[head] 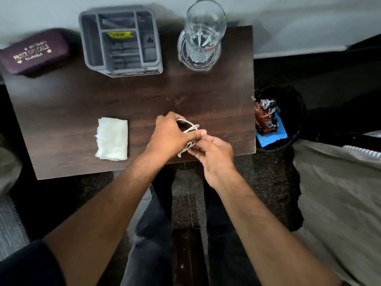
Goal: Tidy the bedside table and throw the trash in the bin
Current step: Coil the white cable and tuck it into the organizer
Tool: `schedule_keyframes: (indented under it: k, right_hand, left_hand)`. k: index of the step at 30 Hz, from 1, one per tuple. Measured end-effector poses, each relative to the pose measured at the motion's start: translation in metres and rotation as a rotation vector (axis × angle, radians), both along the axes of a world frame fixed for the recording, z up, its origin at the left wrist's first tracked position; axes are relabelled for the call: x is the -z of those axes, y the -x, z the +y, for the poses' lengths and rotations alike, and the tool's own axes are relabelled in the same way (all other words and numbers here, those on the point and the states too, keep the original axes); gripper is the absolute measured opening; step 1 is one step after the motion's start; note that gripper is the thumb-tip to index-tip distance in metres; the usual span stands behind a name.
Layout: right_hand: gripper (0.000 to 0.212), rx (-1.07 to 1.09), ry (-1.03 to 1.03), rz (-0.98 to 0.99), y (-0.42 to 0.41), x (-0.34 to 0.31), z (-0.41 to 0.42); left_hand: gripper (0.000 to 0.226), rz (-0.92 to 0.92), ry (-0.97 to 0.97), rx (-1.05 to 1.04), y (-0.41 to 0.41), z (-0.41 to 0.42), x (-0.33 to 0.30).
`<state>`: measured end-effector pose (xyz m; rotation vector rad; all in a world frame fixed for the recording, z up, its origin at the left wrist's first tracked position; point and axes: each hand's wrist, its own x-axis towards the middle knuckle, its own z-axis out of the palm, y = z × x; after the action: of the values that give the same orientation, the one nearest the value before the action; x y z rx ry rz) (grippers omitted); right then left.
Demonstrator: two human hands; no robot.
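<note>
A thin white cord (190,129) is looped around the fingers of my left hand (171,135) above the front of the dark wooden bedside table (82,96). My right hand (212,153) pinches the cord's lower part beside the left hand. A crumpled white tissue (112,139) lies on the table to the left of my hands. The black bin (288,120) stands on the floor off the table's right edge, with a red wrapper (263,118) and a blue piece inside.
At the back of the table stand a grey plastic organiser (121,42), a clear glass (203,29) on a glass coaster, and a maroon spectacle case (35,52) at the left corner. A bed with beige sheet (340,193) lies to the right.
</note>
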<state>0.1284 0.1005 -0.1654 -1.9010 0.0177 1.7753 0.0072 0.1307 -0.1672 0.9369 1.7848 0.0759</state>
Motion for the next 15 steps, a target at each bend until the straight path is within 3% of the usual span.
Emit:
schedule_keyframes:
  k: [6, 9, 12, 15]
  right_hand:
    - [0.023, -0.104, -0.172, -0.14, -0.012, -0.006, 0.024]
    - [0.017, -0.092, -0.27, -0.047, -0.014, -0.018, 0.035]
    - [0.023, -0.036, -0.299, -0.005, -0.016, -0.032, 0.044]
    - [0.023, -0.166, -0.309, -0.257, -0.013, -0.043, 0.049]
  left_hand:
    - [0.055, -0.171, 0.055, -0.214, -0.007, 0.01, -0.012]
    - [0.046, -0.286, 0.081, -0.364, -0.003, 0.017, -0.018]
    - [0.034, -0.528, 0.128, -0.57, 0.001, 0.021, -0.027]
    - [0.021, -0.641, 0.083, -0.705, 0.001, 0.022, -0.036]
